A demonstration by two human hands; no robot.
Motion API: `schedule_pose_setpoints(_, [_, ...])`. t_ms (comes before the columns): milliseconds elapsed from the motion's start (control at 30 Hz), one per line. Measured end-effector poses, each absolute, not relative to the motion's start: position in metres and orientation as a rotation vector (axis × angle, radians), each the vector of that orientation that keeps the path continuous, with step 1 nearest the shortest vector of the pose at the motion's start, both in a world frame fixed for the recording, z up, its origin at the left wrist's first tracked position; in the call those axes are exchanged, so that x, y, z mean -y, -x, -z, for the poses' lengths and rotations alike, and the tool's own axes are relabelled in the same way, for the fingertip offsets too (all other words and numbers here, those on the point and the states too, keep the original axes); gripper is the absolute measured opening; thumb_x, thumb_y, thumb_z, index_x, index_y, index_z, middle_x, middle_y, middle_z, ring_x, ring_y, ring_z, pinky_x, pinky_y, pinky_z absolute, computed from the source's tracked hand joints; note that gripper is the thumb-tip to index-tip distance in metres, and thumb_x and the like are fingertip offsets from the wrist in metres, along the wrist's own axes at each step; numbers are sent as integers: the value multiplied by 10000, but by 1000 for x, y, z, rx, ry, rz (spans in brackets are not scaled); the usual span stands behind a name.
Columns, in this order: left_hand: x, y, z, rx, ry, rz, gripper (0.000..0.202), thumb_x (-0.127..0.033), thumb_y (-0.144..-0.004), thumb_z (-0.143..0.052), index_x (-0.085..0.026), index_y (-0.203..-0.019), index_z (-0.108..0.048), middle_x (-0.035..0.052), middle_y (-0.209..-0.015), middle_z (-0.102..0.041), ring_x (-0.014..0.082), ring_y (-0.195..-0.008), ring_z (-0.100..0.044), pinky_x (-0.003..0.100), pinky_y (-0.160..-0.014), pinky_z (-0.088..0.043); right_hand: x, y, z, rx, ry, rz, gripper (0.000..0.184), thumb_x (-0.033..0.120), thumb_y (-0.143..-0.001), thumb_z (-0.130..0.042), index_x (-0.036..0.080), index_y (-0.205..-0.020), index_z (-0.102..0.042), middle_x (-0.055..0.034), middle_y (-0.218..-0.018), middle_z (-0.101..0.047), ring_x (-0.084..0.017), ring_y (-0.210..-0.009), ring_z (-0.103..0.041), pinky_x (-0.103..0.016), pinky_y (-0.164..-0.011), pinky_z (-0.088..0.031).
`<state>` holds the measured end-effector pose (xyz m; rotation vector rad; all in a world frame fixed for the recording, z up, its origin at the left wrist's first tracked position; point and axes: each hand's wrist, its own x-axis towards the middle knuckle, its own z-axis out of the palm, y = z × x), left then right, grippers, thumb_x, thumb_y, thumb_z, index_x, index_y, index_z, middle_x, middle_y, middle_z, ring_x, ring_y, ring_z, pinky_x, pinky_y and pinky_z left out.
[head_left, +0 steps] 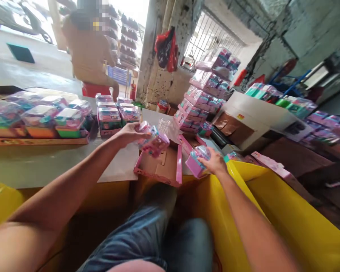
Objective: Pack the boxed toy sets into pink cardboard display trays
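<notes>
A pink toy pack (153, 140) is held tight in the left hand (129, 134), tipped sideways above an open pink cardboard tray (161, 166). A second pink pack (197, 160) is gripped by the right hand (215, 162), its long side pointing up-left, beside a yellow bin (286, 211). Stacked toy packs (113, 113) are seen behind on the table (45, 162).

pink toy pack (154, 140) | pink tray (158, 166) | yellow bin (283, 211) | blue jeans (153, 234)
</notes>
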<state>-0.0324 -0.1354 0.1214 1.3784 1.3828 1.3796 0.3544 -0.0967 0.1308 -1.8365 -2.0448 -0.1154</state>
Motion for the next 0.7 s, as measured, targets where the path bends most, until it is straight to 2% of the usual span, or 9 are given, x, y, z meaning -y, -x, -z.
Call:
schedule_pose_setpoints(133, [125,32,-93,-1281,-1348,-1235,665,-433,-524,-899,-109,-1050,-653,27,-895,-679,138,-766,-594,234,-696,-450,60,-348,-76,1984,1945,245,688,437,-770,-748,138,-1357,-551,-202,-1117,-654,-345,-1098,-605,-449,-947,-473])
schedule_pose_setpoints(233, [111,19,-80,-1184,-1357,-1171,706,-420,-515,-902,-114,-1100,-651,54,-938,-695,172,-800,-624,260,-711,-471,45,-350,-71,1858,1816,331,677,433,-780,-723,59,-1320,-562,-263,-1202,-609,-384,-1206,-531,-522,-1034,-412])
schedule_pose_setpoints(300, [99,8,-76,-1143,-1383,-1151,733,-424,-519,-899,-115,-1136,-652,67,-952,-701,193,-819,-640,269,-714,-482,44,-339,-80,1833,1608,302,694,490,-786,-702,82,-1328,-559,-260,-1298,-558,-385,-1281,-473,-556,-1086,-363])
schedule_pose_setpoints(367, [89,-5,-74,-1125,-1456,-1136,746,-437,-528,-893,-125,-1164,-658,74,-982,-705,213,-852,-650,268,-718,-491,49,-315,-89,1946,1388,34,779,558,-789,-681,159,-1424,-471,-207,-1383,-515,-351,-1321,-456,-534,-1080,-398])
schedule_pose_setpoints(433, [79,-17,-75,-1106,-1593,-1141,751,-447,-525,-894,-145,-1175,-672,77,-1033,-707,229,-898,-651,259,-727,-496,55,-286,-89,2116,1249,-394,936,572,-762,-708,238,-1533,-294,-154,-1467,-459,-315,-1337,-467,-485,-1036,-470])
schedule_pose_setpoints(500, [68,-25,-75,-1050,-1697,-1167,688,-493,-616,-841,-150,-1189,-675,83,-1064,-708,233,-932,-650,251,-746,-500,58,-262,-79,2180,1221,-757,1106,537,-712,-769,255,-1577,-141,-141,-1526,-403,-304,-1333,-491,-464,-1026,-498])
schedule_pose_setpoints(533, [61,-26,-75,-1050,-1709,-1188,642,-522,-700,-778,-144,-1206,-665,88,-1069,-708,230,-948,-650,248,-765,-501,59,-254,-70,2158,1233,-859,1156,515,-687,-797,232,-1580,-121,-151,-1526,-407,-306,-1317,-511,-462,-1040,-494])
schedule_pose_setpoints(633, [37,-15,-68,-1478,-1629,-1143,562,-536,-882,-588,-137,-1277,-611,117,-1180,-676,238,-1080,-629,264,-890,-483,59,-250,-46,2037,1275,-912,1072,472,-673,-823,174,-1531,-254,-151,-1393,-557,-310,-1201,-600,-459,-1034,-500])
schedule_pose_setpoints(700, [22,-1,-56,-1887,-1504,-1007,568,-486,-865,-630,-93,-1275,-603,198,-1310,-595,316,-1198,-573,333,-967,-453,57,-254,-37,1981,1271,-889,901,471,-689,-816,199,-1440,-400,-107,-1222,-667,-310,-1073,-661,-461,-946,-544])
